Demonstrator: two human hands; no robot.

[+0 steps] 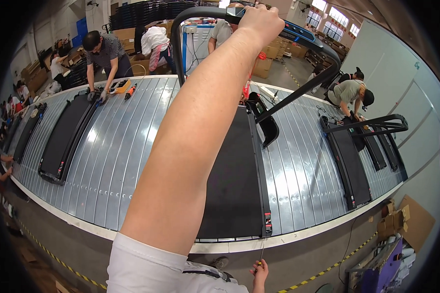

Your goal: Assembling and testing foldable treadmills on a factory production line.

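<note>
My left hand (260, 23) is closed around the top of a black treadmill handlebar (177, 44), beside its console (300, 33). The arm stretches up across the treadmill's black belt (234, 185), which lies on a metal slat conveyor (117, 146). My right hand (259, 274) hangs low at the near edge, pinching a thin cord (263, 246) that runs up to the treadmill's near corner. A black upright (288, 100) slants from the deck up to the console.
A flat treadmill (66, 136) lies to the left and another with a folded frame (349, 168) to the right. One person (102, 53) leans over the far edge, another (349, 93) bends at the right. Cardboard boxes (408, 219) and striped floor tape (322, 271) lie near me.
</note>
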